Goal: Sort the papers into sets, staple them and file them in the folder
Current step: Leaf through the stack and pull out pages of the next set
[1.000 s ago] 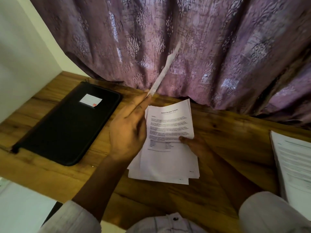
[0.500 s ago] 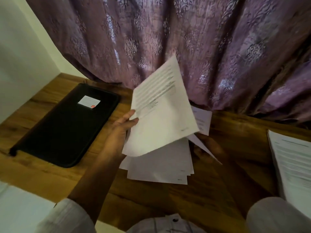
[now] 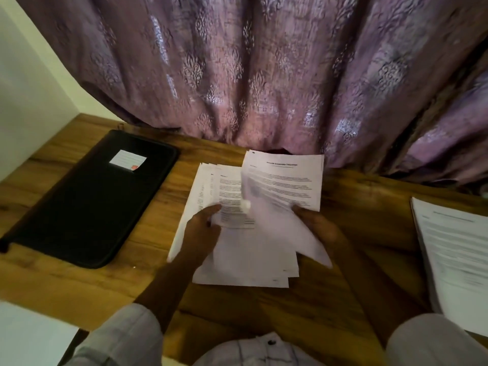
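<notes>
Sleeves lie nearest us; beyond them our left hand grips the loose papers on the wooden table, thumb on top, while our right hand pinches a blurred, lifted sheet. Another stack rests far right. The black folder lies closed at left; farthest hangs a purple curtain.

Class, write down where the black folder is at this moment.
In the head view the folder lies flat on the left side of the desk, left of the loose papers, its far end near the curtain.
</notes>
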